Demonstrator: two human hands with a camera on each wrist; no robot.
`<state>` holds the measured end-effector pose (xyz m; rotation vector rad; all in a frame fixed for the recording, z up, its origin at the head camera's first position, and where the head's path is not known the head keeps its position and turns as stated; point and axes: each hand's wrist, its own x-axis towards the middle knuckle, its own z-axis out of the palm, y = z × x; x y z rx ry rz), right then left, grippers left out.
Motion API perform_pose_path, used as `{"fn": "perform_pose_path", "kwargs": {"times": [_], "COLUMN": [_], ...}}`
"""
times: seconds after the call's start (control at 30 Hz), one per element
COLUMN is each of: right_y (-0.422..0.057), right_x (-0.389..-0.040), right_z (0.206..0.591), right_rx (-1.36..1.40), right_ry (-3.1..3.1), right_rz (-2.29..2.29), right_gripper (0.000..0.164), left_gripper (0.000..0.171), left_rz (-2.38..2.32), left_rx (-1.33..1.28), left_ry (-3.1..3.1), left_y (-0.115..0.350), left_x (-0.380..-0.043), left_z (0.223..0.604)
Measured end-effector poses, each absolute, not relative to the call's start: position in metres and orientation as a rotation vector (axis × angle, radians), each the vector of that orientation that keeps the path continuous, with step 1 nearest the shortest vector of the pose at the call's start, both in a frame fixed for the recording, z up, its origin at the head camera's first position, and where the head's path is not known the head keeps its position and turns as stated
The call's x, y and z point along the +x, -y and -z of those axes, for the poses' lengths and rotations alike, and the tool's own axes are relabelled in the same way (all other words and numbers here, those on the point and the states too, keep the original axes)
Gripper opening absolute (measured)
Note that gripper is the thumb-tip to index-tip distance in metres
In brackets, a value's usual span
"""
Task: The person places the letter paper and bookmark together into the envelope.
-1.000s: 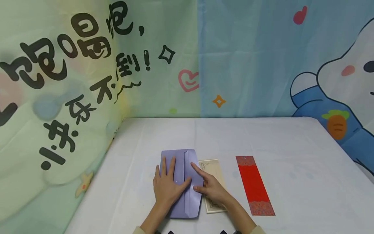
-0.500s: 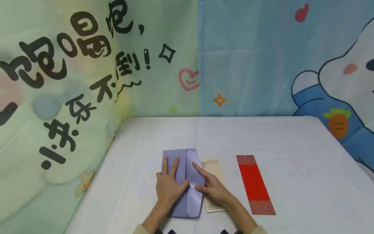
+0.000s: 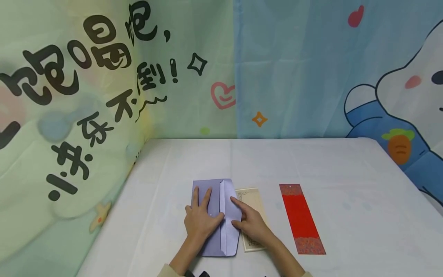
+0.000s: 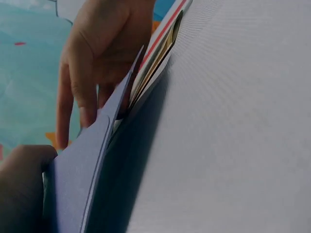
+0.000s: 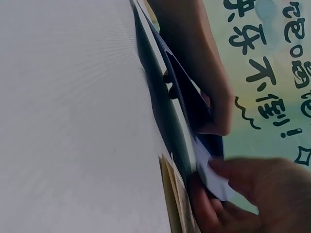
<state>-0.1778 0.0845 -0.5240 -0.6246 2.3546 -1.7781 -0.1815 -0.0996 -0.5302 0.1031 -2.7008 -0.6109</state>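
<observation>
A purple envelope (image 3: 213, 200) with its long flap (image 3: 230, 231) along the right side lies between the hands, tilted up off the table in both wrist views. My left hand (image 3: 200, 223) holds its left part, two fingers stretched over the top and the thumb beside the flap. In the right wrist view, fingertips (image 5: 171, 87) of that hand show beneath the envelope. My right hand (image 3: 252, 223) pinches the flap's right edge, thumb and forefinger on top, other fingers under it. The right hand partly covers a cream patterned envelope (image 3: 252, 198), which lies just right of the purple one.
A long red strip with patterned ends (image 3: 302, 219) lies to the right on the white-covered table (image 3: 360, 200). Printed cloth (image 3: 297, 69) hangs behind the table and along its left side.
The purple envelope has shifted slightly right. My left hand's outer fingers have drawn in at its left edge. My right forefinger sits slightly lower, and the flap's fold stands out more.
</observation>
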Motion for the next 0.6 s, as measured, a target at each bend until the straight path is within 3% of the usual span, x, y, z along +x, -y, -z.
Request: {"fn": "perform_pose_path", "kwargs": {"times": [0.17, 0.33, 0.6], "right_y": [-0.097, -0.112, -0.123], "right_x": [-0.176, -0.178, -0.179], "right_z": [0.53, 0.537, 0.543], "right_rx": [-0.685, -0.621, -0.411], "right_ry": [-2.939, -3.126, -3.185], "right_rz": [1.498, 1.276, 1.243], "right_gripper": [0.055, 0.047, 0.056], "left_gripper": [0.082, 0.083, 0.081], "left_rz": [0.556, 0.509, 0.489], "left_rx": [0.123, 0.146, 0.163], "left_ry": [2.723, 2.765, 2.767], "left_y": [0.104, 0.109, 0.108], "left_x": [-0.184, -0.186, -0.183], "left_z": [0.531, 0.534, 0.534]}}
